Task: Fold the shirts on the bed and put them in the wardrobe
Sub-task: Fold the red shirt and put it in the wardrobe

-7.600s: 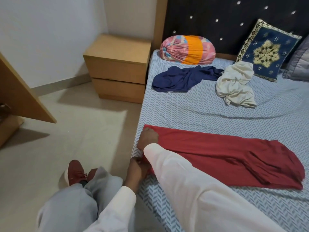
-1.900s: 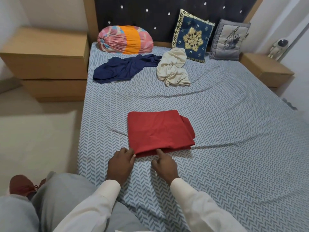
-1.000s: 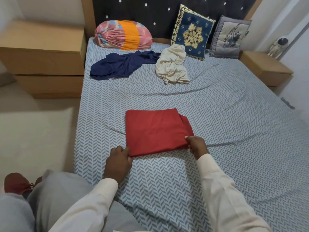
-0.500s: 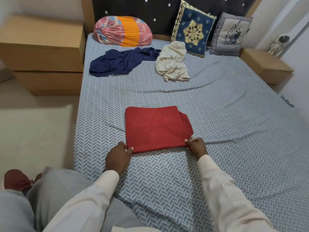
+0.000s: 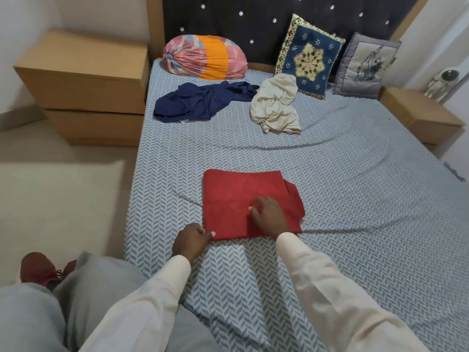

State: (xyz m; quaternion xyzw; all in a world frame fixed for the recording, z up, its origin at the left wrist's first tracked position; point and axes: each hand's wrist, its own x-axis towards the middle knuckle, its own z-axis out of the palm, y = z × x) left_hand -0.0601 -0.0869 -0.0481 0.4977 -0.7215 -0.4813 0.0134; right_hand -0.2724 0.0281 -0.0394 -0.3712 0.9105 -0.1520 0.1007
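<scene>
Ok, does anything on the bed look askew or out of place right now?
The folded red shirt is not quite square: an under layer sticks out past its right edge. The navy shirt and cream shirt lie crumpled near the headboard, not yet folded.

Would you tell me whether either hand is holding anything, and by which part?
The left hand pinches the folded red shirt at its near left corner. The right hand only rests on top of it, gripping nothing.
</scene>
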